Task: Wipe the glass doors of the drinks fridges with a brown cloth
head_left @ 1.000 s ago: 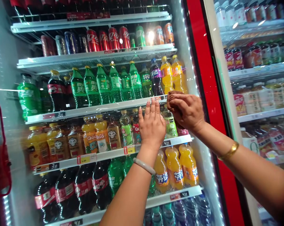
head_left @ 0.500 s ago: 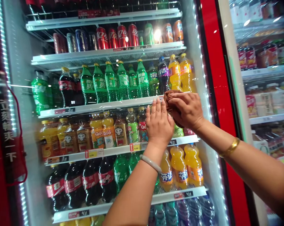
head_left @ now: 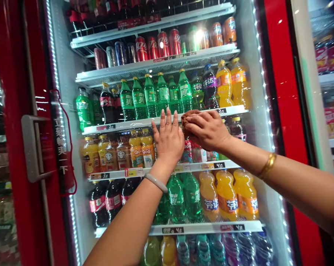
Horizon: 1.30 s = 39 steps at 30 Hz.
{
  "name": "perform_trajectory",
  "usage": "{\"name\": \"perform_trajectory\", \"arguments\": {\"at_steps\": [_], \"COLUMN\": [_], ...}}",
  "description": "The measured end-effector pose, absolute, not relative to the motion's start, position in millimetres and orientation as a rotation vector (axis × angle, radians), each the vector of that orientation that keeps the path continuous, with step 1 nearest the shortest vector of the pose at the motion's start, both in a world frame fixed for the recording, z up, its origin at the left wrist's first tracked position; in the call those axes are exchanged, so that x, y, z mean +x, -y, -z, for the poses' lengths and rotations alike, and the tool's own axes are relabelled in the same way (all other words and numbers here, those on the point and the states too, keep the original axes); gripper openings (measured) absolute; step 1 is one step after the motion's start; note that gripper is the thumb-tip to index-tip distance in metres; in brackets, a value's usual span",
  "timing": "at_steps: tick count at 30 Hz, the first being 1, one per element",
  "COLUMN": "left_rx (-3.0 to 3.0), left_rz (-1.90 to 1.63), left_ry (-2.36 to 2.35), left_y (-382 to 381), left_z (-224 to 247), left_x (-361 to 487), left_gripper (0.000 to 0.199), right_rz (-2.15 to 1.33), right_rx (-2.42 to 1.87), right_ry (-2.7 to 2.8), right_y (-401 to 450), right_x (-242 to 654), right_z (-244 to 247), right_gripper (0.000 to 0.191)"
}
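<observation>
A glass door of a red-framed drinks cooler [head_left: 283, 74] stands in front of me. My left hand [head_left: 169, 142] rests flat against the glass with its fingers stretched out and slightly spread; a pale bangle circles that wrist. Just right of it, my right hand [head_left: 208, 127] presses a crumpled brown cloth [head_left: 189, 117] to the glass, fingers curled over it. A gold bracelet is on the right wrist. Much of the cloth is hidden under the right fingers. Behind the glass, both hands cover part of a bottle row.
Shelves inside hold red cans [head_left: 163, 44], green bottles [head_left: 150, 96] and orange soda bottles [head_left: 225, 195]. A grey door handle [head_left: 34, 147] juts out at the left, beside a red outline on the glass. Another stocked cooler [head_left: 329, 88] stands at the right.
The view has shifted left, bringing the door handle into sight. Both hands have moved left across the glass, the brown cloth with the right one. The left fingers are more spread.
</observation>
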<state>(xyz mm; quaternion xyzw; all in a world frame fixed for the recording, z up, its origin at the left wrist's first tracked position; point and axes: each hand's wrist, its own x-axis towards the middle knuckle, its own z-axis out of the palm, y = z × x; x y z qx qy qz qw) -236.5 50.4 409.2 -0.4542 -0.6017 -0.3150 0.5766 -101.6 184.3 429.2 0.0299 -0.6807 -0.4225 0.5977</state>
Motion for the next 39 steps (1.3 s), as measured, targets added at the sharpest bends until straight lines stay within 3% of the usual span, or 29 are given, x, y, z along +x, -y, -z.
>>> {"name": "perform_trajectory", "arguments": {"at_steps": [3, 7, 12, 16, 19, 23, 29, 35, 39], "left_rx": [-1.050, -1.048, -1.049, -1.050, -1.050, -1.033, -1.016, -0.992, -0.988], "left_rz": [0.688, 0.672, 0.688, 0.695, 0.693, 0.664, 0.660, 0.648, 0.643], "left_ry": [1.398, 1.377, 1.390, 1.402, 1.419, 1.429, 1.452, 1.427, 1.418], "left_y": [-41, -37, -40, -40, -41, -42, -42, -44, -45], "left_z": [-407, -401, -398, -398, -397, -396, -395, -393, -392], "left_x": [-256, -267, -268, -265, -263, -264, -263, -261, -263], "left_gripper": [0.060, 0.062, 0.060, 0.063, 0.063, 0.062, 0.060, 0.059, 0.061], "right_rz": [0.892, 0.776, 0.957, 0.925, 0.840, 0.898, 0.926, 0.986, 1.110], "right_rx": [-0.030, -0.177, 0.088, -0.045, -0.136, 0.046, 0.117, 0.110, 0.188], "right_ry": [1.501, 1.377, 1.586, 1.563, 1.489, 1.573, 1.552, 1.351, 1.401], "right_y": [-190, -177, -151, -155, -156, -153, -164, -157, -162], "right_x": [-103, -114, -135, -129, -125, -129, -131, -133, -131], "right_z": [-444, -418, -422, -447, -426, -395, -436, -399, -418], "right_gripper": [0.024, 0.023, 0.021, 0.024, 0.026, 0.023, 0.026, 0.025, 0.028]}}
